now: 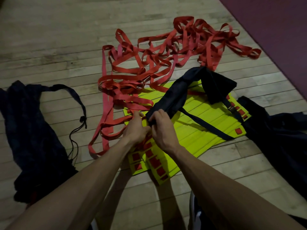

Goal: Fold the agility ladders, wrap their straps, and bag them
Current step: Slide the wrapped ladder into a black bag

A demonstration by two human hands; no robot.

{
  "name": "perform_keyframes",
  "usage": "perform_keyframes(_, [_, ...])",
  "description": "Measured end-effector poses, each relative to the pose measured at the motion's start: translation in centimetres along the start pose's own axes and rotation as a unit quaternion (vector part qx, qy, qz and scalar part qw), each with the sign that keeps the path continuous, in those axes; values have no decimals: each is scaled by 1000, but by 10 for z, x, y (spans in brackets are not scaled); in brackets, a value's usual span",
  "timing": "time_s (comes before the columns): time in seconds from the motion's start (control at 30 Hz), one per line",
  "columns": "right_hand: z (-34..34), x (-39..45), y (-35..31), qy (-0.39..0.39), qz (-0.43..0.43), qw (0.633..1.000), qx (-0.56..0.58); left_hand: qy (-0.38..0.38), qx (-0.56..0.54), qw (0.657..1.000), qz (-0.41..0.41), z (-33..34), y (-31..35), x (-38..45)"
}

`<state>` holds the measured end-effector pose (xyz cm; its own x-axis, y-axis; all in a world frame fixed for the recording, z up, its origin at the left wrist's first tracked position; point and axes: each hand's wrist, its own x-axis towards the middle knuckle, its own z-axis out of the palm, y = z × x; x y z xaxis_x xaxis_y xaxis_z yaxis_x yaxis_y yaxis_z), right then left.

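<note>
Both hands meet over the yellow ladder slats (pixel 196 130) fanned out on the wooden floor (pixel 49 39). The right hand (pixel 162 131) pinches the end of a dark bag (pixel 186 90) draped across the slats; the left hand (pixel 137 128) curls around red straps (pixel 157 52), tangled beyond. Another dark bag (pixel 29 130) lies left.

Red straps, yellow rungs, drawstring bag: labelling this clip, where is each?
red straps (pixel 157 52), head view, middle of the tangle.
yellow rungs (pixel 196 130), head view, bare slat face.
drawstring bag (pixel 33 130), head view, dark cloth body.
</note>
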<state>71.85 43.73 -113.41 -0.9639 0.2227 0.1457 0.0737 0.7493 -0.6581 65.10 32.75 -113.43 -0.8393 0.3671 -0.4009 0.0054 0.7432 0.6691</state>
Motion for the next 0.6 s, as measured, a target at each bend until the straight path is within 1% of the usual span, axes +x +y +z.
perform_keyframes(0.03, [0, 0, 1, -3, 3, 1000, 7, 0, -4, 1000, 4, -2, -2, -1])
perform_keyframes(0.1, [0, -1, 4, 10, 21, 999, 23, -15, -27, 999, 38, -4, -3, -2])
perform_keyframes(0.17, [1, -4, 7, 53, 60, 997, 23, -16, -52, 997, 54, -2, -1, -3])
perform_keyframes(0.27, [5, -11, 2, 149, 139, 979, 6, 21, -101, 995, 4, 5, 6, -5])
perform_keyframes(0.33, [7, -11, 1, 191, 212, 958, 36, 26, -129, 991, -17, 12, 14, -5])
perform_keyframes(0.4, [11, -7, -1, 173, 307, 927, 130, 33, -147, 988, -16, 17, 23, -6])
perform_keyframes(0.43, [13, -6, -2, 160, 340, 910, 177, 36, -144, 989, -13, 21, 27, -6])
perform_keyframes(0.47, [15, -5, -4, 155, 353, 901, 201, 41, -132, 990, -15, 24, 28, -5])
perform_keyframes(0.6, [8, -11, 1, 128, 363, 904, 185, 58, -74, 995, -43, 33, 34, -2])
